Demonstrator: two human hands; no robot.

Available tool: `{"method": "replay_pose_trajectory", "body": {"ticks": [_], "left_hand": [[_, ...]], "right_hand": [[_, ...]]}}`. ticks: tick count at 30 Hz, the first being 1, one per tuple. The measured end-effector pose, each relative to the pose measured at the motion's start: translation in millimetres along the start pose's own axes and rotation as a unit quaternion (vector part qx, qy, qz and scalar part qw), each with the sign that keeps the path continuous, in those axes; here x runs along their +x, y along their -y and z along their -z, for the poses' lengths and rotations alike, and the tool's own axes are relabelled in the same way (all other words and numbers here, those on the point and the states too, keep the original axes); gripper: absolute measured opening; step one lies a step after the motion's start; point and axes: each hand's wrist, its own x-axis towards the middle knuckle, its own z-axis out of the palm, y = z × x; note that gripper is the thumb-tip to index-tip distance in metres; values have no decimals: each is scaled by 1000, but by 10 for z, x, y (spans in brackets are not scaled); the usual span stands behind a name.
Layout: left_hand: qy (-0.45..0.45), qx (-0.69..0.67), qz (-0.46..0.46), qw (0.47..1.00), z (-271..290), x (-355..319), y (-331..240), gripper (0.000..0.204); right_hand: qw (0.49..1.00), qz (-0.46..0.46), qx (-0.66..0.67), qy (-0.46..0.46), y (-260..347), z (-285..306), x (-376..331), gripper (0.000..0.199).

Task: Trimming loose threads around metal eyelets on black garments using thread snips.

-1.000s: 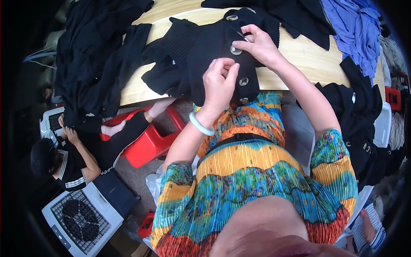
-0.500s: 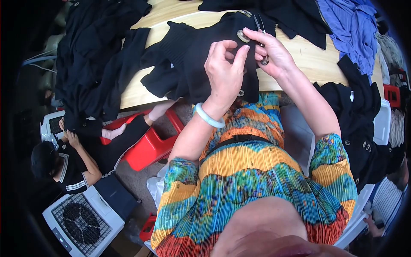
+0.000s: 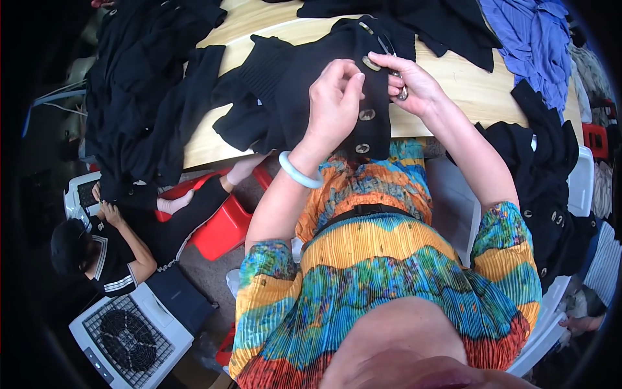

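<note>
A black knitted garment (image 3: 304,71) with large pale buttons down its edge lies on the table before me. My right hand (image 3: 414,83) grips small scissors (image 3: 387,47) in its palm, their blades pointing away from me. Its thumb and forefinger also pinch the rim of one button (image 3: 371,63) on the garment. Just left of that button, my left hand (image 3: 334,97) is closed, thumb and fingertips pressed together; whatever they hold is too small to make out. Two more buttons, a middle one (image 3: 367,115) and a near one (image 3: 363,148), show below the hands.
More black garments (image 3: 142,84) are heaped on the wooden table (image 3: 473,97) at left, and a blue-violet cloth (image 3: 531,52) hangs at far right. Dark buttoned garments (image 3: 538,168) lie at my right. A seated person (image 3: 116,240), a red stool (image 3: 223,230) and a fan unit (image 3: 129,334) are lower left.
My left thumb and fingers have closed together from a more spread pose. My right hand has shifted slightly, still with the scissors and button. The two nearer buttons have come into clearer view.
</note>
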Motion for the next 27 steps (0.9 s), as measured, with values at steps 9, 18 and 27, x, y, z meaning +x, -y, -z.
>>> {"method": "replay_pose_trajectory", "body": {"ticks": [9,18,27], "left_hand": [[10,-88,106,990,64,53,-106,10],[-87,10,65,994,-195,-133,-54,13],[-59,-173,155,971,-179,-128,-22,8]], "right_hand": [[998,30,-55,-10,55,166,-19,13],[998,13,57,-19,-47,1,-50,13],[997,63,18,-26,-73,-24,-89,11]]}}
